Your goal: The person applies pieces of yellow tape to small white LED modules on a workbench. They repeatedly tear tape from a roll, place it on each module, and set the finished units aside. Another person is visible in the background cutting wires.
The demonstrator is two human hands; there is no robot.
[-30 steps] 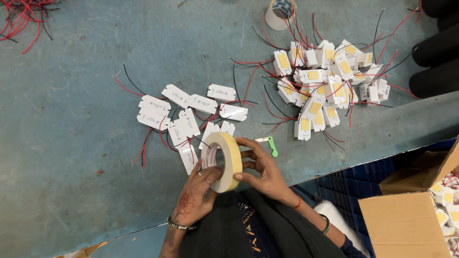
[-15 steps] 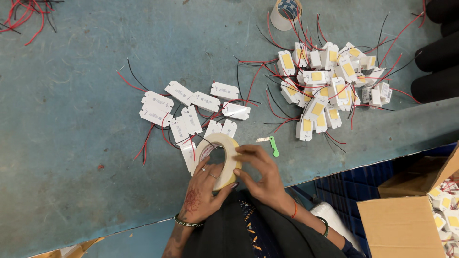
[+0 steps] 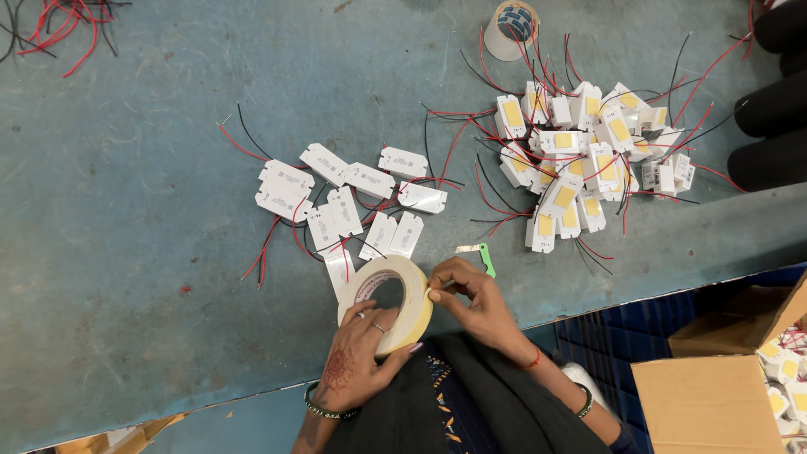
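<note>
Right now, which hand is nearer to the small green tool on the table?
Right. The right hand sits just below the green tool, nearly touching it; the left hand is farther down-left, holding the tape roll.

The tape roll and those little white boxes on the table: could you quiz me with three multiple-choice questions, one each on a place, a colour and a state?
1. Where is the green tool?
A. beside the right hand
B. in the cardboard box
C. under the cup

2. What colour are most wires on the white modules?
A. green
B. red
C. white

3. How is the tape roll held?
A. lying untouched
B. left hand grips it, right hand picks at its edge
C. hanging from a hook

Answers: A, it lies just above the fingers; B, red leads dominate; B, both hands touch it.
</note>
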